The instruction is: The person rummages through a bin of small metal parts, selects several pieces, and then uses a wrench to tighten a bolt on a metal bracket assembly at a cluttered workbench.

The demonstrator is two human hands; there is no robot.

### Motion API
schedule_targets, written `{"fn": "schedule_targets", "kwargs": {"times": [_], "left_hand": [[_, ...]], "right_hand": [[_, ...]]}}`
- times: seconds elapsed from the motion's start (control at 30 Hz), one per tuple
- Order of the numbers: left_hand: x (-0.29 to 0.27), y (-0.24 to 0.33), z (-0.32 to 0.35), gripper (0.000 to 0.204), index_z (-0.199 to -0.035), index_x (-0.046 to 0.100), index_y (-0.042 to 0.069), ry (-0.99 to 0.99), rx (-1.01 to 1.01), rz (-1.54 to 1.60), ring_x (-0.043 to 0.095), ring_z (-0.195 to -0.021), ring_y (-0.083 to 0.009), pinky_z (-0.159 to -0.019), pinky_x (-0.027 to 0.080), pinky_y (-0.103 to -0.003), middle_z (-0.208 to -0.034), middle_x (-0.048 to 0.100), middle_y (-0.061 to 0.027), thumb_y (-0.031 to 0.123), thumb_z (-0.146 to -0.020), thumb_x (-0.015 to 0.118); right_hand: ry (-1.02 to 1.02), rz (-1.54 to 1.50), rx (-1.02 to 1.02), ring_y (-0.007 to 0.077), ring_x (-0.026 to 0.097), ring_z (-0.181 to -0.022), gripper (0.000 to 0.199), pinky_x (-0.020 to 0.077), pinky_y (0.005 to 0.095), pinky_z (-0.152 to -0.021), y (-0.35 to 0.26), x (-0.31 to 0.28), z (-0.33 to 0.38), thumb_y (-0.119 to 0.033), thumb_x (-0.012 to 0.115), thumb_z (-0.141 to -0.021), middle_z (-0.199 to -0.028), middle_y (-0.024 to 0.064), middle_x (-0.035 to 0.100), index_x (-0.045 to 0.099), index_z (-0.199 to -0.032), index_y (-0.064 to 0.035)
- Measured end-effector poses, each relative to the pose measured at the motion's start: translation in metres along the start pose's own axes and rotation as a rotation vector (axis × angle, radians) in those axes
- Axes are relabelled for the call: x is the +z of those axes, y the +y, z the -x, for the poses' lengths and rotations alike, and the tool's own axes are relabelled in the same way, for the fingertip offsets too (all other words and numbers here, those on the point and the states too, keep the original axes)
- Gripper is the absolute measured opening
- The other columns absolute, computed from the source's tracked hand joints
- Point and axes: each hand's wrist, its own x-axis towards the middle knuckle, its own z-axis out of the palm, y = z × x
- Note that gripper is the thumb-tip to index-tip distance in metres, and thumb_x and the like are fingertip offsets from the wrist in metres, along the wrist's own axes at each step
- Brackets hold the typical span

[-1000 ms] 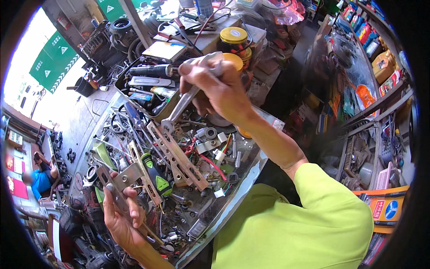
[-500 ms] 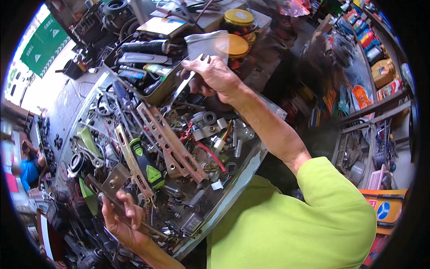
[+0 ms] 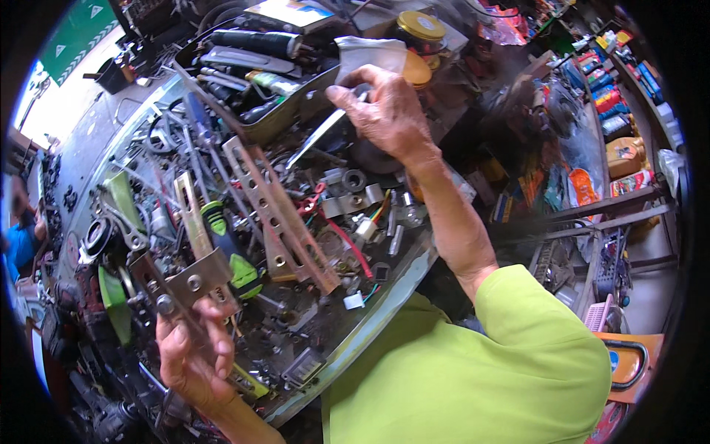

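Note:
My left hand (image 3: pixel 191 354) is at the near left edge of a cluttered metal tray (image 3: pixel 384 296), its fingers closed on a flat metal bracket (image 3: pixel 194 277) with bolts in it. My right hand (image 3: pixel 384 111) reaches to the far side of the tray and grips a long shiny metal tool (image 3: pixel 319 136) that slants down to the left. Between the two hands lie a perforated metal bar (image 3: pixel 277 214) and a green-and-black screwdriver (image 3: pixel 228 248).
The tray holds several bolts, springs, wires and small fittings. An open metal box (image 3: pixel 266 81) of tools and tubes sits at the back. Two yellow-lidded jars (image 3: pixel 418 29) stand behind my right hand. Shelves with bottles and packets (image 3: pixel 614 126) are at right. Another person in blue (image 3: pixel 22 237) is at far left.
My right hand has lifted the shiny tool higher and further back over the tray. My left hand has stayed on the bracket at the near edge.

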Motion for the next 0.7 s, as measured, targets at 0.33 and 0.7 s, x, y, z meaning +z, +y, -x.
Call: {"fn": "schedule_targets", "kwargs": {"times": [0.33,0.7], "left_hand": [[-0.009,0.001,-0.009,0.044,-0.124,0.048,-0.005,0.109,-0.045,0.409,0.062,-0.091,-0.0334,-0.057,0.048,-0.034,-0.127,0.043,-0.0369,0.027,-0.099,0.031],[-0.017,-0.001,-0.002,0.054,-0.138,0.025,-0.005,-0.029,0.007,0.545,0.046,-0.113,-0.0375,-0.098,0.046,-0.043,-0.133,0.035,-0.0241,0.028,-0.1,0.041]], "right_hand": [[-0.047,0.162,0.031,0.0258,0.064,-0.064,0.044,0.0488,0.0392,-0.063,-0.007,-0.001,0.009,-0.045,0.064,-0.084,-0.066,0.0137,0.064,0.066,-0.097,-0.0033],[-0.369,0.078,-0.475,0.0297,0.067,-0.076,0.08,0.0532,0.0344,-0.062,-0.072,0.009,0.065,-0.046,0.078,-0.066,-0.101,0.0196,0.064,0.048,-0.124,0.0006]]}}
